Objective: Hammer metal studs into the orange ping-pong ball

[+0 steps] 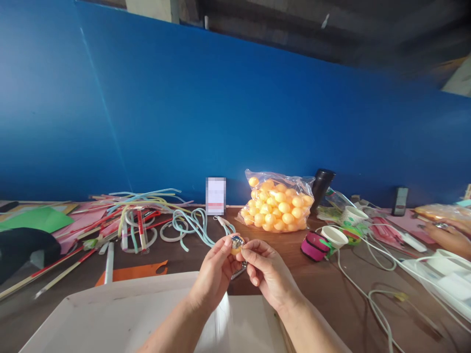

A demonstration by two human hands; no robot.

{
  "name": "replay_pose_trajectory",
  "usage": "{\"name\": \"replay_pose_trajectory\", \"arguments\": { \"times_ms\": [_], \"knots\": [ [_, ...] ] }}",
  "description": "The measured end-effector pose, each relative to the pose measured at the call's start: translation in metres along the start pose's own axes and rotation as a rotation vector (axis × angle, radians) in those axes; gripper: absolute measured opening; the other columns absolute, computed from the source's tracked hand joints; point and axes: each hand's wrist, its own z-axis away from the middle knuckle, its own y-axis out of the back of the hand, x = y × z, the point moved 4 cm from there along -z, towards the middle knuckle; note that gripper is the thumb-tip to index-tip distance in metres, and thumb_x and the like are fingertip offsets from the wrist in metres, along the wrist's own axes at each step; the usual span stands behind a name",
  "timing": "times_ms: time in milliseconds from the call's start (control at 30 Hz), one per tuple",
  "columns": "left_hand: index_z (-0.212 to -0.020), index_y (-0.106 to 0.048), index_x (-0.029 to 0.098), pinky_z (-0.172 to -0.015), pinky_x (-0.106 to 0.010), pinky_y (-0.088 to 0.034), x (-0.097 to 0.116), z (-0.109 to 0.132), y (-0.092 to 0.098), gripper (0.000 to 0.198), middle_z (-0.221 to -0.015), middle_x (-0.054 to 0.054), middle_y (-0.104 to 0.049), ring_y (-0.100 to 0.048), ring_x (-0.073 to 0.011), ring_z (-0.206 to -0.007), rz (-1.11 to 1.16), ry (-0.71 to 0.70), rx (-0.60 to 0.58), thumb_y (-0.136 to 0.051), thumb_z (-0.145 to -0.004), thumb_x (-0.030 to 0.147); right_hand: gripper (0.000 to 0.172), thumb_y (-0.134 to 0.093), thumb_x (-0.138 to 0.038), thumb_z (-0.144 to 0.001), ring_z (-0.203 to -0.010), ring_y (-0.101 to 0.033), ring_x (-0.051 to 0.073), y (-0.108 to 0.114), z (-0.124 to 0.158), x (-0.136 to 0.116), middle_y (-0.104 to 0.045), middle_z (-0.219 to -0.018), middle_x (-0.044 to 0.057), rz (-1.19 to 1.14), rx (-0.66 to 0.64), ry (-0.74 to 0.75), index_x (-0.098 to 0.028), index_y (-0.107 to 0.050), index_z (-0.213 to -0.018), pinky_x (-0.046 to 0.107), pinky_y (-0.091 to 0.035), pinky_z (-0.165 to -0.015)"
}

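In the middle of the head view, a small, shiny, mirror-like round piece (pixel 237 242) sits between the fingertips of both hands; its exact kind cannot be told. My left hand (pixel 218 262) grips it from the left with the thumb on its edge. From the other side, my right hand (pixel 265 264) pinches at its lower right edge. Beneath the fingers a silvery object (pixel 239 270) shows only in part. Beyond the hands stands a clear plastic bag of orange balls (pixel 277 206). Below the forearms lies an opened white carton (pixel 121 314).
Coloured sticks and tubes (pixel 143 208) pile up at left beside green paper (pixel 37 218). A phone (pixel 216 196) leans near the blue wall. To the right are a black bottle (pixel 323 186), paper cups (pixel 334 237), a magenta pouch (pixel 314 246), white cables and another person's hand (pixel 447 234).
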Motion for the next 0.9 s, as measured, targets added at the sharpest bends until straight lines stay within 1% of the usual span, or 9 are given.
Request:
{"name": "replay_pose_trajectory", "arguments": {
  "times_ms": [467,700,900],
  "knots": [
    [-0.100,-0.063,0.015,-0.065,-0.025,-0.046,0.0002,0.0012,-0.0011,0.023,-0.086,-0.006,-0.058,-0.055,-0.0112,-0.069,0.020,-0.008,0.006,-0.054,-0.089,0.032,0.016,-0.078,-0.024,-0.076,-0.039,-0.047,0.003,0.0001,-0.0002,0.0004,-0.074,-0.072,0.005,0.001,-0.010,0.017,-0.016,-0.065,-0.076,0.010,-0.033,-0.033],
    [-0.096,-0.064,0.015,-0.065,-0.025,-0.046,0.0010,0.0012,-0.0023,0.021,-0.085,-0.005,-0.058,-0.055,-0.0115,-0.069,0.022,-0.013,0.003,-0.054,-0.089,0.032,0.015,-0.078,-0.024,-0.076,-0.040,-0.048,0.003,-0.0011,-0.0006,0.0015,-0.073,-0.073,0.003,-0.006,0.001,0.030,-0.016,-0.065,-0.077,0.010,-0.033,-0.034],
    [-0.100,-0.064,0.016,-0.067,-0.027,-0.047,0.0023,0.0024,-0.0036,0.023,-0.102,-0.009,-0.062,-0.056,-0.0114,-0.071,0.015,-0.017,0.005,-0.054,-0.089,0.033,0.015,-0.077,-0.024,-0.077,-0.040,-0.048,0.003,-0.0016,0.0005,0.0014,-0.073,-0.073,0.003,-0.003,0.001,0.046,-0.016,-0.065,-0.078,0.011,-0.033,-0.034]
  ]
}}
